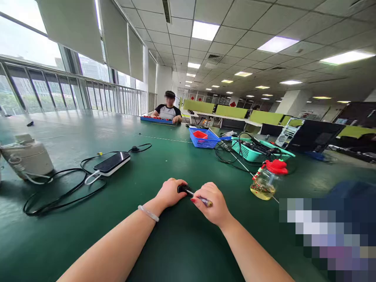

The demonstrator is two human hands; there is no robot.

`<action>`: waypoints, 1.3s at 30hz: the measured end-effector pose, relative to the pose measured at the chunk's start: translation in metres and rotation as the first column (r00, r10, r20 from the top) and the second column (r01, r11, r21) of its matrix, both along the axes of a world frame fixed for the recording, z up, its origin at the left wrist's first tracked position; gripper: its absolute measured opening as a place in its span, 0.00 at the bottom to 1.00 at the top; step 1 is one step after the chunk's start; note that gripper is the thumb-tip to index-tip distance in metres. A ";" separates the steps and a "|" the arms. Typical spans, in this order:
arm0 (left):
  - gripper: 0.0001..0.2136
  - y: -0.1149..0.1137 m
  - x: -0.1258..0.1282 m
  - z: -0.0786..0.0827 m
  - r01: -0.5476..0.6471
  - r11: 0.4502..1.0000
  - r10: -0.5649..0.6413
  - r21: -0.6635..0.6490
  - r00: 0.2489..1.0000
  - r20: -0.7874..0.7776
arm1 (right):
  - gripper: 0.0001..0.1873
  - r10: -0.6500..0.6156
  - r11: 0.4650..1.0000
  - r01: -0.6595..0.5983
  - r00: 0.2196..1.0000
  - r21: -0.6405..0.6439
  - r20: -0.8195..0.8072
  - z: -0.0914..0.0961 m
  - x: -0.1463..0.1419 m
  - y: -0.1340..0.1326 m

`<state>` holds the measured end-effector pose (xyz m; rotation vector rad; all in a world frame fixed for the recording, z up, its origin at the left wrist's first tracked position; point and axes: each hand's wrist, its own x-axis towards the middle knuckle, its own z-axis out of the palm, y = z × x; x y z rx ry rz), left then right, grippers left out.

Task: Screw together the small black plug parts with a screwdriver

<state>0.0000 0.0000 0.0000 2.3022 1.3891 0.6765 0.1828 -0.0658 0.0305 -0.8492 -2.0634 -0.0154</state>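
Observation:
My left hand (169, 192) rests on the green table (164, 156) with its fingers curled round a small black object (182, 189). My right hand (212, 203) is just beside it, pinching a thin pen-like tool (202, 200) with a brass-coloured end. The tool's tip meets the black object between the two hands. A pale bracelet (148, 213) sits on my left wrist.
A phone on a white power bank (112, 163) with black cables lies to the left, a white appliance (27, 156) further left. A glass jar with a red lid (267, 179) stands right. Blue (204, 138) and teal (258, 150) baskets sit behind. A person (168, 109) sits at the far end.

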 end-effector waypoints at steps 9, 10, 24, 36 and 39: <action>0.18 0.001 0.001 -0.001 -0.011 1.000 0.011 0.019 1.000 -0.023 | 0.14 -0.026 0.996 0.016 0.994 -0.089 -0.105 0.000 0.005 0.001; 0.18 0.002 0.001 -0.002 -0.006 1.000 0.007 0.026 1.000 -0.024 | 0.15 -0.024 0.996 0.014 0.993 -0.090 -0.113 0.000 0.005 0.001; 0.17 0.003 0.001 -0.001 0.010 0.999 -0.008 0.046 1.000 -0.030 | 0.10 -0.085 0.991 0.076 0.993 -0.113 -0.077 -0.004 0.004 0.001; 0.18 0.006 0.001 -0.004 -0.006 1.000 0.007 0.018 1.000 -0.015 | 0.07 -0.052 0.996 0.033 0.969 0.083 0.240 0.005 -0.006 -0.005; 0.18 0.007 0.001 -0.005 -0.013 1.000 0.013 0.028 1.000 -0.012 | 0.07 -0.058 0.996 0.027 0.923 0.087 0.381 0.003 -0.012 -0.007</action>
